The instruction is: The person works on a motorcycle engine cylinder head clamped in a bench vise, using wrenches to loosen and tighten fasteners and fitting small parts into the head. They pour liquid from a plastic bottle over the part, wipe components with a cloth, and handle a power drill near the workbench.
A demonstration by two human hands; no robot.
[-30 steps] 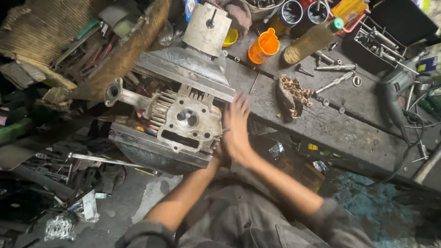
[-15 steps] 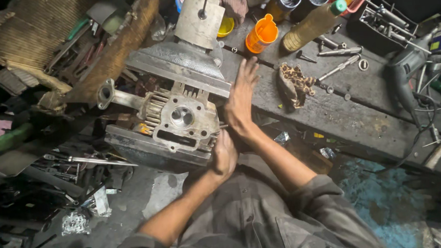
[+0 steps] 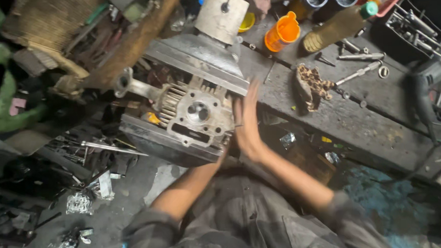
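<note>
Cluttered workbench (image 3: pixel 359 118): one engine head (image 3: pixel 198 115) clamped in vise (image 3: pixel 188 66); right hand (image 3: pixel 247 123) flat, fingers outstretched beside it; left hand hidden underneath, grip unclear.

I have one view only — the head camera, looking steeply down over my own forearms from close above. It faces the edge of the grimy dark wooden desk (image 3: pixel 379 117), tilted across the frame, with the littered grey floor (image 3: pixel 134 202) at lower left — nothing overlaps.
</note>
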